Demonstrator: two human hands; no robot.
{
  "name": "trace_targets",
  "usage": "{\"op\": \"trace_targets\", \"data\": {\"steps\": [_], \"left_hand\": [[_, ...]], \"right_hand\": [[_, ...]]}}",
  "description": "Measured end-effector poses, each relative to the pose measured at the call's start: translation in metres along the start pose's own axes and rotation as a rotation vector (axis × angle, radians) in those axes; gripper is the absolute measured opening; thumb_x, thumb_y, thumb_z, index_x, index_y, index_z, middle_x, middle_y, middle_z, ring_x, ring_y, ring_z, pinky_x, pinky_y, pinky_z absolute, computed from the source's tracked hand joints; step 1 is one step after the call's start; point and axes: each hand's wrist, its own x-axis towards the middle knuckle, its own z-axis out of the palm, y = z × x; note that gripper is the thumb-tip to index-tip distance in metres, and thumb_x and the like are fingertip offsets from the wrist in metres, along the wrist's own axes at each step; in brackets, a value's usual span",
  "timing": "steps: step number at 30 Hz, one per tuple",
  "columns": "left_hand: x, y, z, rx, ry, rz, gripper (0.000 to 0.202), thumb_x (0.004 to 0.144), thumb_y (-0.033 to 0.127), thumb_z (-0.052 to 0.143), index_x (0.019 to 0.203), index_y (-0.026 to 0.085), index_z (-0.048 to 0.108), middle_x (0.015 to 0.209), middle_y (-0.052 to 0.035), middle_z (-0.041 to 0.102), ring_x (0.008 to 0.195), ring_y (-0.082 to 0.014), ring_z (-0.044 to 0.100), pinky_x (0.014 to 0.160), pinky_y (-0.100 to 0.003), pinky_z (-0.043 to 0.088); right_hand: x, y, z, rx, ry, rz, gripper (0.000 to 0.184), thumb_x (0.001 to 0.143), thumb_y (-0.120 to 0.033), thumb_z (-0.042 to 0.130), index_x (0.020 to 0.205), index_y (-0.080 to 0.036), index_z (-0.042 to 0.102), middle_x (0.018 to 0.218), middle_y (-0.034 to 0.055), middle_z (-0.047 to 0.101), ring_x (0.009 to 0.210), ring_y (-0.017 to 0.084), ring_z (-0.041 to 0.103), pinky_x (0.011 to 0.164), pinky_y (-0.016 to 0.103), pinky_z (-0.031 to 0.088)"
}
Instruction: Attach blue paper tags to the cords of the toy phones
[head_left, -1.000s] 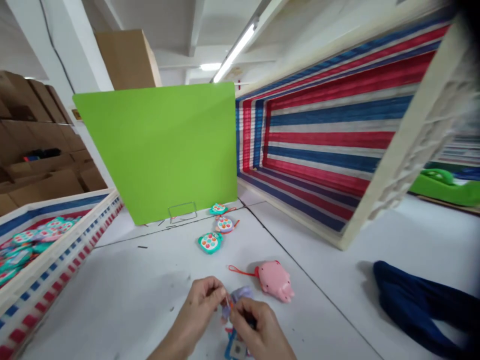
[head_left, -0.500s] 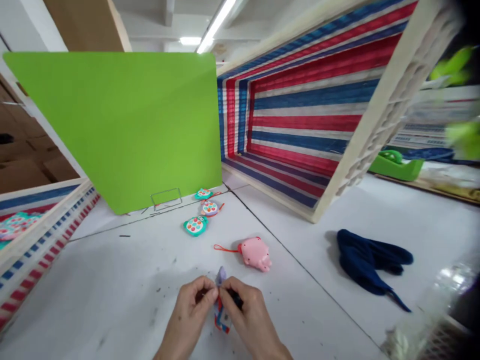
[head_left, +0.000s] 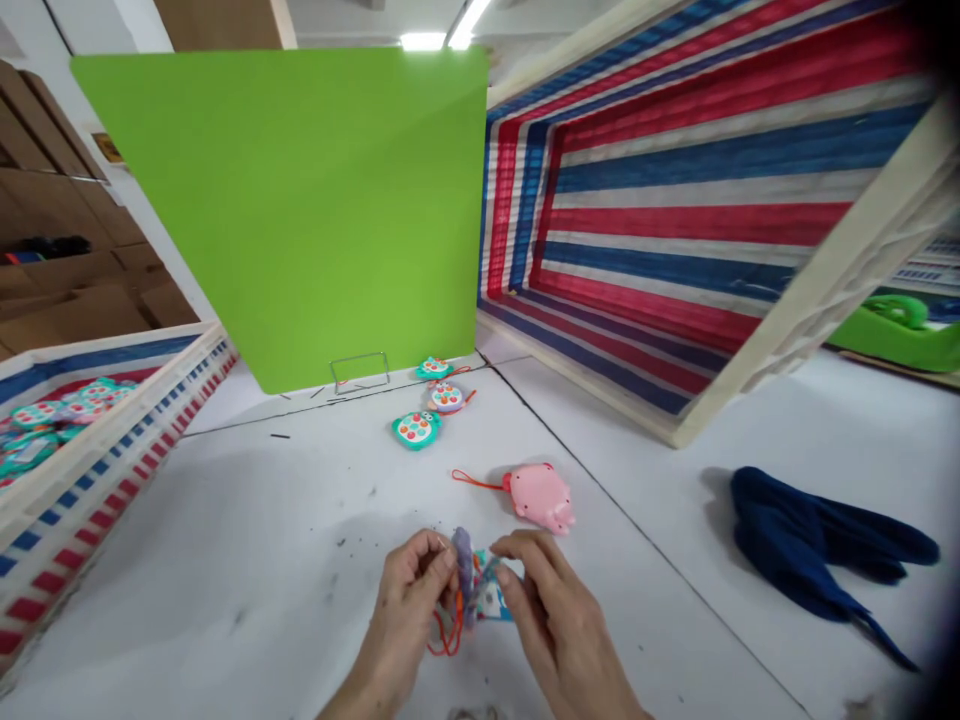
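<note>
Between my hands, low in the middle of the head view, stands a small purple toy (head_left: 463, 565) seen edge-on, a loop of orange cord (head_left: 448, 640) hanging under it. My left hand (head_left: 409, 595) pinches the toy's left side with thumb and forefinger. At its right side, my right hand (head_left: 555, 610) has thumb and forefinger closed on a small printed card (head_left: 493, 603) with blue, white and red on it, partly hidden and blurred. A pink animal-shaped toy (head_left: 540, 495) with an orange cord lies face down just beyond my right hand.
Farther off lie a teal pop-button toy (head_left: 416, 429), a purple one (head_left: 447, 397) and another teal one (head_left: 433, 368). A green board (head_left: 300, 220) stands behind. A striped-lined crate (head_left: 675, 425) lies at right, near dark blue cloth (head_left: 817, 530). Another crate (head_left: 150, 450) at left holds several toys.
My hands have moved slightly apart. The purple toy has turned, and its orange cord now hangs at its left. The printed card has shifted to the right side of the toy. The view has swung left.
</note>
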Motion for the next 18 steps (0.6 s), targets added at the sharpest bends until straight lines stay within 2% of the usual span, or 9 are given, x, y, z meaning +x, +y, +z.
{"op": "trace_targets", "data": {"steps": [4,8,11,14,18], "left_hand": [[-0.002,-0.001,0.001,0.004,-0.001,0.001,0.027,0.076,0.037,0.054,0.063,0.016,0.045,0.050,0.0052,0.040,0.047,-0.0073,0.037,0.048,-0.019,0.032],[-0.005,-0.001,0.000,0.027,0.037,0.015,0.026,0.077,0.034,0.052,0.062,0.015,0.044,0.051,0.0049,0.040,0.048,-0.0069,0.035,0.048,-0.018,0.030],[-0.006,-0.002,-0.004,0.033,0.066,0.018,0.025,0.077,0.034,0.052,0.062,0.015,0.044,0.051,0.0048,0.040,0.048,-0.0070,0.035,0.047,-0.018,0.029],[-0.007,-0.002,-0.009,0.041,0.088,0.039,0.027,0.078,0.035,0.051,0.062,0.015,0.044,0.052,0.0038,0.041,0.049,-0.0076,0.037,0.049,-0.019,0.030],[-0.009,-0.003,-0.014,0.062,0.079,0.051,0.028,0.078,0.037,0.049,0.062,0.015,0.043,0.053,0.0039,0.039,0.049,-0.0079,0.037,0.049,-0.019,0.029]], "right_hand": [[-0.004,0.004,-0.008,-0.035,-0.109,-0.047,0.015,0.088,-0.020,0.037,0.088,-0.022,0.052,0.081,0.0033,0.053,0.064,0.013,0.055,0.060,0.023,0.044],[-0.006,0.013,-0.011,-0.103,-0.287,0.008,0.023,0.088,-0.023,0.036,0.079,-0.023,0.058,0.072,0.0024,0.056,0.058,0.014,0.057,0.056,0.024,0.044],[-0.004,0.018,-0.017,-0.136,-0.328,0.021,0.023,0.085,-0.025,0.043,0.069,-0.024,0.059,0.064,0.0012,0.056,0.053,0.014,0.056,0.051,0.024,0.042],[0.002,0.013,-0.033,-0.160,-0.358,0.036,0.021,0.085,-0.026,0.044,0.068,-0.023,0.058,0.063,-0.0002,0.058,0.054,0.013,0.055,0.052,0.023,0.041],[0.011,-0.006,-0.055,-0.199,-0.519,0.026,0.024,0.087,-0.025,0.038,0.074,-0.023,0.058,0.067,-0.0013,0.061,0.058,0.012,0.057,0.056,0.020,0.043]]}}
